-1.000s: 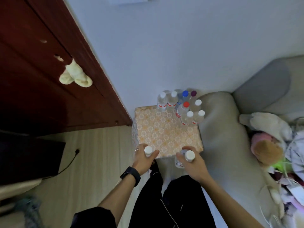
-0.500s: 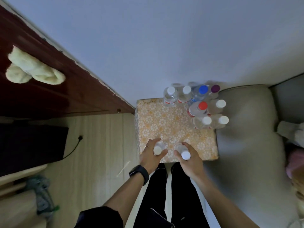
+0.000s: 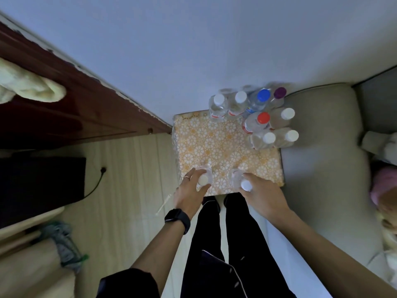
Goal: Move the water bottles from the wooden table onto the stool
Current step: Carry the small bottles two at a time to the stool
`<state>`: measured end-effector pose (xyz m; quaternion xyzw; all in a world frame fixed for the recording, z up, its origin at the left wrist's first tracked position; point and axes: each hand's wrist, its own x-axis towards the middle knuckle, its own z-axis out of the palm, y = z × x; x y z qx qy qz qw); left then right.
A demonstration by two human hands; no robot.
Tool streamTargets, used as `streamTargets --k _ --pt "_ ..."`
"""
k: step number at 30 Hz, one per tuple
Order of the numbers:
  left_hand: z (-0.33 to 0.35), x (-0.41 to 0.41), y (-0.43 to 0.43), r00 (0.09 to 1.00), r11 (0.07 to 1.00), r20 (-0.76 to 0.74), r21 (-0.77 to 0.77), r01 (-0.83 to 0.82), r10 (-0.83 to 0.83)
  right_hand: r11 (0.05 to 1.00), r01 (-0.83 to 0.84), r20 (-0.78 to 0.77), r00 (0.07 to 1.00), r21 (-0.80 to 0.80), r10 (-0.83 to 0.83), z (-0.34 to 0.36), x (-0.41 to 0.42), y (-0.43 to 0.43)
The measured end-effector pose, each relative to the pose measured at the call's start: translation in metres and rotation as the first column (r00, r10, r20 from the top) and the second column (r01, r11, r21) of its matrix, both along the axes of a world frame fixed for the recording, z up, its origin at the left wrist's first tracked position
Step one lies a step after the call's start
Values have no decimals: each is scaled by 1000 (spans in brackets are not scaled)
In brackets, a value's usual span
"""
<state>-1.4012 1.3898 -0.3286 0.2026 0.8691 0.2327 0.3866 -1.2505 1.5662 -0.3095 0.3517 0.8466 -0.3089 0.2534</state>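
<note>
A stool (image 3: 225, 147) with an orange flowered cover stands against the wall. Several clear water bottles (image 3: 257, 121) with white, red, blue and purple caps crowd its far right corner. My left hand (image 3: 189, 192) grips a clear white-capped bottle (image 3: 204, 178) upright over the stool's near edge. My right hand (image 3: 262, 194) grips a second white-capped bottle (image 3: 242, 181) beside it, also upright at the near edge. Whether the two bottles rest on the cover I cannot tell. The wooden table is out of view.
A dark red wooden cabinet (image 3: 75, 108) with a pale towel (image 3: 28, 87) runs along the left. A grey sofa (image 3: 322, 158) touches the stool's right side, with soft toys (image 3: 384, 186) on it. A black box (image 3: 40, 181) and a cable (image 3: 96, 181) lie on the pale floor.
Both hands have carried their bottles forward from in front of the stool to over its near edge. The view has tilted down and closer to the stool.
</note>
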Motion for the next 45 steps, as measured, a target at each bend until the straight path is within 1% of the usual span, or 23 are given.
streamTargets --k 2,4,7,9,11,15,18,22,24,26,28,30,33,35,40,45 --pt "1 1 3 1000 1000 6 -24 1 -1 999 38 -15 999 -34 -39 2 0 0" --pt "2 0 8 1000 999 -1 -37 1 -1 989 129 -54 990 -73 -133 5 -1 2" --pt "6 -7 24 996 997 30 22 -80 80 972 228 -118 965 -59 -234 11 -7 9" --pt "8 -15 38 995 994 40 52 -92 90 965 259 -144 954 -42 -262 17 -16 18" --pt "8 -24 56 996 994 37 72 -80 78 971 238 -161 959 3 -235 22 -29 29" --pt "3 -40 92 997 992 13 95 -80 79 980 117 -171 981 161 -89 25 -64 48" --pt "-4 -51 114 997 991 -13 114 -70 72 975 78 -181 983 208 -40 22 -90 64" --pt "-8 -65 139 994 990 -61 115 -85 93 962 -9 -125 991 274 45 16 -115 85" --pt "-10 -68 149 993 990 -71 110 -85 93 940 -85 -62 992 330 112 13 -124 93" --pt "-10 -70 157 992 991 -74 102 -91 99 923 -128 -4 990 363 138 10 -131 98" --pt "-11 -71 161 992 989 -70 106 -102 109 925 -128 15 991 358 131 6 -135 100" --pt "-12 -72 159 993 989 -45 109 -104 109 934 -108 -3 993 341 116 3 -137 100" --pt "-10 -77 158 998 995 -28 85 -45 47 944 -94 -31 994 316 109 2 -141 102" --pt "-9 -77 162 1000 997 -13 72 -21 22 949 -98 -23 994 300 110 1 -142 104" --pt "-7 -72 170 998 997 -18 50 -56 57 922 -198 59 980 334 189 -5 -143 99" --pt "2 -74 166 999 999 25 28 -36 35 942 -148 26 989 301 147 -4 -137 95"
